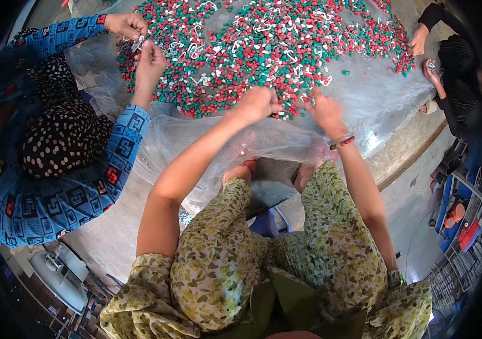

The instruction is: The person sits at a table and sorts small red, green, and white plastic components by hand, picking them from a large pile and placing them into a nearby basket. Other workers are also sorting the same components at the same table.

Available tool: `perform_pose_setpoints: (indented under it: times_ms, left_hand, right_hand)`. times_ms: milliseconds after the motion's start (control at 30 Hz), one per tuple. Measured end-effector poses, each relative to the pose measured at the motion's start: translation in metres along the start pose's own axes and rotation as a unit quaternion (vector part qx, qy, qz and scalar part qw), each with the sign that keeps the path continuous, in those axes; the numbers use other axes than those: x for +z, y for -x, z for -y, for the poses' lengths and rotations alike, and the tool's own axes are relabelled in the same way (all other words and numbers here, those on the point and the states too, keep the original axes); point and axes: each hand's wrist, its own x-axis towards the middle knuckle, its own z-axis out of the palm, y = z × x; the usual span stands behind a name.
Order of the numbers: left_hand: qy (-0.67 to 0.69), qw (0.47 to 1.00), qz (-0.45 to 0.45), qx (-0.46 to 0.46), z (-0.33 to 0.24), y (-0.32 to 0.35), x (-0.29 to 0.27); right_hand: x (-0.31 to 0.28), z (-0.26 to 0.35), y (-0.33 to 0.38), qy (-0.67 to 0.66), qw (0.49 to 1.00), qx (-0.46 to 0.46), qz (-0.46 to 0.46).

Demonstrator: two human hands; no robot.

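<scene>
Looking down in the head view, I see the left hand [259, 105] with its fingers curled inward and drawn close to the thumb at the near edge of the pile of small pieces [241, 62]; whether anything is pinched there I cannot tell. The right hand [327, 114] is blurred, apart from the left, its fingers bent over the same edge, and its grip is unclear too. The pieces are stubby and matt, red, green and white, heaped on a thin, crinkled, see-through plastic sheet [385, 90], with smooth white looped clips [326, 81] among them. Both bare forearms reach forward past patterned green trousers [213, 254], the left elbow bent outward, bracelets [341, 140] circling the right wrist.
</scene>
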Motion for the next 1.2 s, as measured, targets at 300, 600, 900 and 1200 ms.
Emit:
perform_pose_setpoints:
  times_ms: [300,600,900,1200]
  left_hand:
    - [-0.095,0.995,-0.011,-0.013,-0.007,0.006,-0.009]
    - [0.734,0.674,-0.053,0.071,-0.001,0.031,-0.105]
    - [0.597,0.786,0.023,-0.157,0.01,0.013,-0.079]
    - [-0.24,0.954,-0.089,-0.159,0.046,0.017,-0.033]
  right_hand:
    - [0.005,0.005,-0.009,0.001,0.999,-0.037,-0.002]
    - [-0.023,0.013,-0.014,-0.666,0.729,0.047,0.15]
    - [-0.044,0.019,0.009,-0.855,0.45,-0.038,0.254]
    - [-0.032,0.017,-0.088,-0.343,0.939,0.012,0.014]
